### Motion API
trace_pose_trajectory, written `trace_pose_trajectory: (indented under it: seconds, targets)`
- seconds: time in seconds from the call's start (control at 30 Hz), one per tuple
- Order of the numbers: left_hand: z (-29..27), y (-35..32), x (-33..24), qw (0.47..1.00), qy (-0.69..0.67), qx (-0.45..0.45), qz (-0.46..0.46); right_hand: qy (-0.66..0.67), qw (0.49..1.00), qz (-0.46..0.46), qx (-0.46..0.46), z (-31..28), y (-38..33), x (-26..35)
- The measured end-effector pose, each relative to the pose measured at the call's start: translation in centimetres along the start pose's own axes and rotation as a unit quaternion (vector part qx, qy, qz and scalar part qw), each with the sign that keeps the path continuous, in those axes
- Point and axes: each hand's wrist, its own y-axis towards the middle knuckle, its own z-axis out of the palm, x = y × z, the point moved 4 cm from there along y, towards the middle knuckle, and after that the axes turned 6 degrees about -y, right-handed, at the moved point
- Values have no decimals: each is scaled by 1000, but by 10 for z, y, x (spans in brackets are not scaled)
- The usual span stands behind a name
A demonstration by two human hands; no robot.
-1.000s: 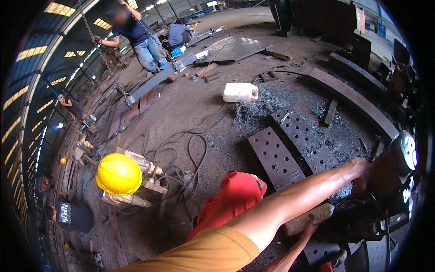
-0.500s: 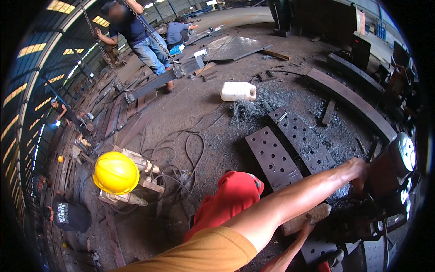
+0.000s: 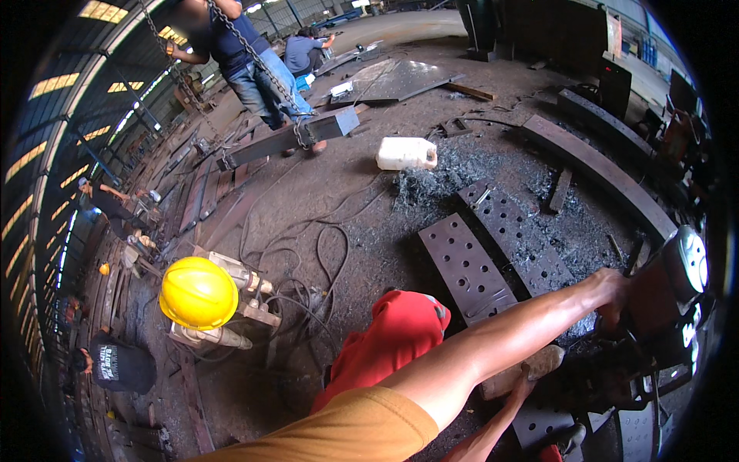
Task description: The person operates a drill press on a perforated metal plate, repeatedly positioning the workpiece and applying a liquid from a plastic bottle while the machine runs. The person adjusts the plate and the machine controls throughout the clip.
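The person in jeans (image 3: 254,77) at the upper left of the frame has walked closer and now stands taller in the picture, the head cut off by the upper rim. The long steel beam (image 3: 289,138) hanging on chains (image 3: 262,65) has come along, swinging from the upper middle down toward the upper left, nearer the white plastic canister (image 3: 406,153). The whole view has shifted slightly, so the yellow hard hat (image 3: 198,292) sits a little lower.

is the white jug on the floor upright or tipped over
Tipped over: the white jug lies on its side on the floor, its cap end pointing right.
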Motion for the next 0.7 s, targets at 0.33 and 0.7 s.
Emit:
trace_pose_trajectory:
  seconds: [0.33,0.7]
  targets:
    - [-5,14,-21,1000,1,20,13,1,1000,27,-7,-12,18,-11]
    - [-28,21,-57,997,8,14,82,16,995,-6,-102,-50,28,3]
